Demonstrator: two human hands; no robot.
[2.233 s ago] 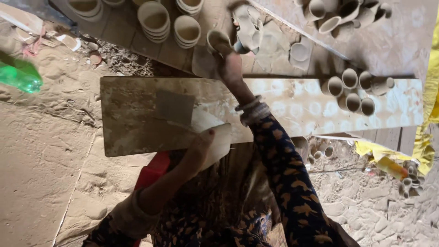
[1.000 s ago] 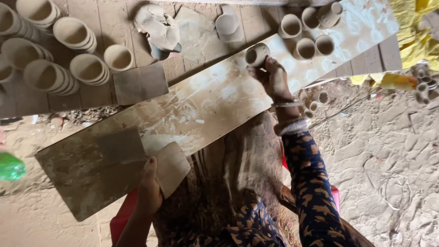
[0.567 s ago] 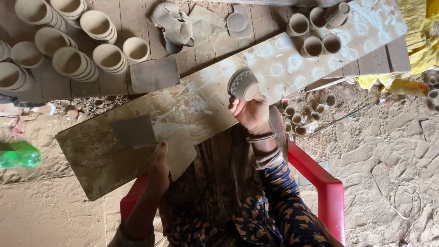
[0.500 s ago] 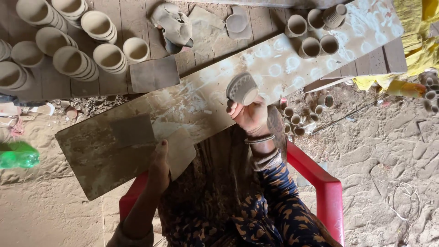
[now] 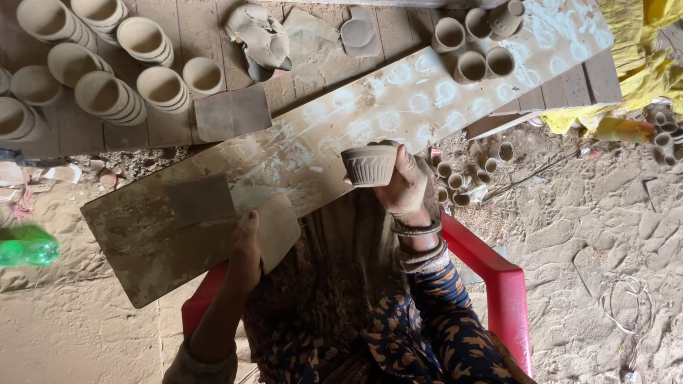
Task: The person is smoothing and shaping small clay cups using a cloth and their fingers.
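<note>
Sandy ground (image 5: 612, 235) all around, cracked and dusty; wooden planks (image 5: 178, 28) across the top. Long clay-smeared board (image 5: 299, 149) runs diagonally from lower left to upper right, pale ring marks along its upper half. Red plastic chair (image 5: 498, 284) under the person. Stacks of clay bowls (image 5: 107, 92) sit on the planks upper left. Small clay cups (image 5: 477, 50) cluster on the board's upper end, more of them on the sand below it. Yellow cloth (image 5: 640, 64) far right, green bottle (image 5: 25, 245) far left. Right hand (image 5: 409, 188) grips a ribbed clay cup (image 5: 368, 165) just above the board's near edge, fingers wrapped around its side. Left hand (image 5: 245, 252) pinches a flat tan pad (image 5: 276, 231) against the board's lower edge.
</note>
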